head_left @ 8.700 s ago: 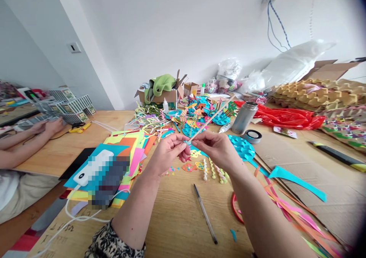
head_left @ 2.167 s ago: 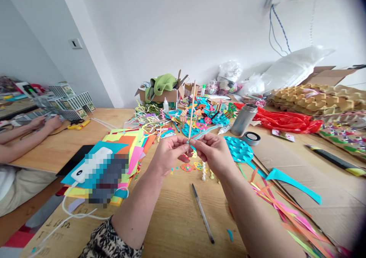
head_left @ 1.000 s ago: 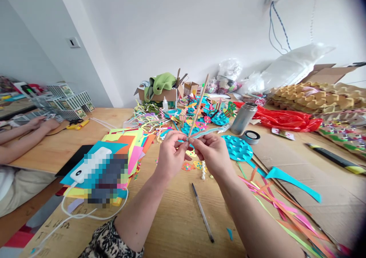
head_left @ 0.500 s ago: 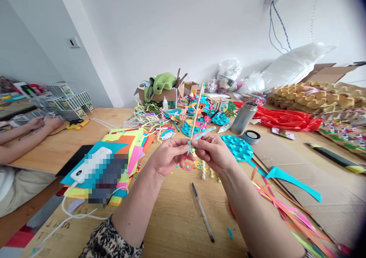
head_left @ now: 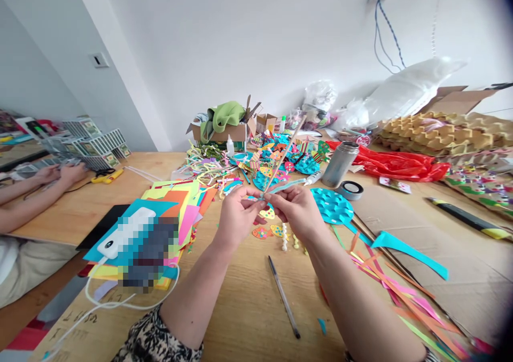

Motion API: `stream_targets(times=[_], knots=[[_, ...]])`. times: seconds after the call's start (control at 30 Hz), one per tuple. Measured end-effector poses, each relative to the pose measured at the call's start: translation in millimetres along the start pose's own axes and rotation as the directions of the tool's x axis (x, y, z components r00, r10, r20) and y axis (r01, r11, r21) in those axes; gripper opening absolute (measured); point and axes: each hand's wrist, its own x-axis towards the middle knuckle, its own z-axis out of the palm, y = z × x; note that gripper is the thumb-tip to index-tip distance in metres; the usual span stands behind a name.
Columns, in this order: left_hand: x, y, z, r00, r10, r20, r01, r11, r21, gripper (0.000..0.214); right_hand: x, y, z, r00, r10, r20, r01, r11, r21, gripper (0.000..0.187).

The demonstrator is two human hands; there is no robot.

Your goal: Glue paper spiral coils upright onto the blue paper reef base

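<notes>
My left hand [head_left: 236,215] and my right hand [head_left: 298,207] meet over the table, their fingertips pinched together. Between them a thin wooden stick [head_left: 285,153] leans up and to the right. A light blue pipe cleaner [head_left: 294,183] runs out above my right fingers; its other part sits at the stick's lower end, mostly hidden by my fingertips. Just below my hands lie an orange paper fish [head_left: 262,233] and a white twisted pipe cleaner [head_left: 284,237]. Nearer to me rests a pen [head_left: 284,297].
At left are coloured paper sheets [head_left: 188,196], a white power bank [head_left: 130,228] and a co-worker's hands [head_left: 72,172]. To the right stand a metal flask [head_left: 340,164], a blue paper disc [head_left: 332,207] and a utility knife [head_left: 467,217]. Craft pieces and a cardboard box [head_left: 224,133] fill the back.
The stick has tilted further to the right, and the pipe cleaner's free end lies a little flatter. My hands have shifted slightly, still pinched together.
</notes>
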Motion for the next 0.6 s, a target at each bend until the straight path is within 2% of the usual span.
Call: stream_targets(times=[0.1,0.3,0.43,0.6], knots=[[-1,2,0.5,0.999,0.041,-0.024,-0.04,0.999,0.033,0.033,-1,-1,2,1.0,0.017,-0.013,-0.017,0.999,0.029,0.022],[0,7,-1.3,0.994,-0.093,0.055,0.1,0.983,-0.154,0.036,0,1,3,0.998,0.037,-0.046,-0.032,0.995,0.099,0.021],[2,8,-6.9,0.967,-0.174,0.188,0.218,0.943,-0.252,0.033,0,1,1,0.999,0.051,0.002,-0.051,0.988,0.144,0.019],[4,8,-16.2,0.889,-0.256,0.378,0.383,0.87,-0.311,0.025,-1,-3,-4,0.991,0.086,0.101,-0.105,0.973,0.207,0.016]])
